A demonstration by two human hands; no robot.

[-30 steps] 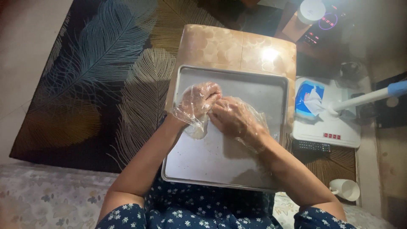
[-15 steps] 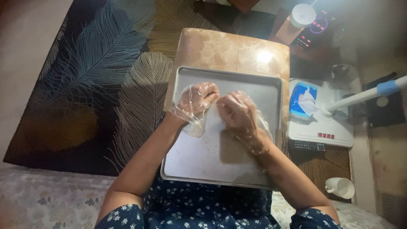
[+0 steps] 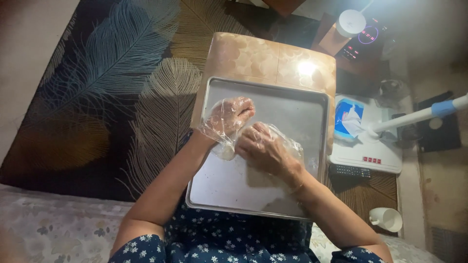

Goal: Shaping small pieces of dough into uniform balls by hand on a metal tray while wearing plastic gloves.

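One metal baking tray (image 3: 292, 104), long axis running away from person. Left hand (image 3: 229, 117) and right hand (image 3: 265, 148), both plastic-gloved, pinch one pale dough lump (image 3: 227, 152).

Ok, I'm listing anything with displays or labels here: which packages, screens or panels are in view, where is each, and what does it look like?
Dark panel: top right, past the small table; black, with a glowing purple ring and red lights.
White appliance: right of the metal tray; flat, white, with a row of small red marks near its front edge.
Blue packet: on that appliance; blue with white.
Black remote: beside the appliance's front; dark, with buttons.
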